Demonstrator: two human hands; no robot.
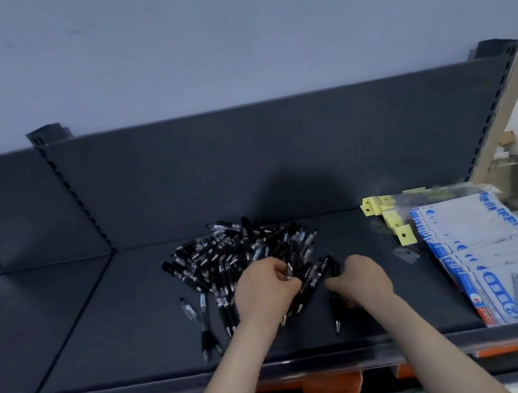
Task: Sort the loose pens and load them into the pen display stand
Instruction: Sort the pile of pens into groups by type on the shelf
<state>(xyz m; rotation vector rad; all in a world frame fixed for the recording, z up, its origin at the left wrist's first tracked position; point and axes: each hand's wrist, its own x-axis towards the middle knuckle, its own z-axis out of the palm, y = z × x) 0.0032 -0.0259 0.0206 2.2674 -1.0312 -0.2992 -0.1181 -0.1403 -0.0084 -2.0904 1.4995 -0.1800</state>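
Your pile of black pens [241, 247] lies on a dark shelf [104, 329], with a dark back panel [215, 169] and a pale wall [199, 40] behind it. Just in front of the pile, your left grip [264, 293] clutches a bundle of pens [308, 280]. Your right grip [362, 281] curls round a single pen [337, 320]. Blue-and-white packets [486, 250] lie to the right of the pile.

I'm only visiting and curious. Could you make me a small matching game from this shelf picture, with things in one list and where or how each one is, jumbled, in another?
Things
1. pile of black pens
2. left hand
3. blue-and-white packets
4. yellow tags

Places or states
A. fanned out at the right end of the shelf
B. grips a bunch of pens
C. heaped mid-shelf
D. at the packets' far left edge

Pairs: 1-C, 2-B, 3-A, 4-D
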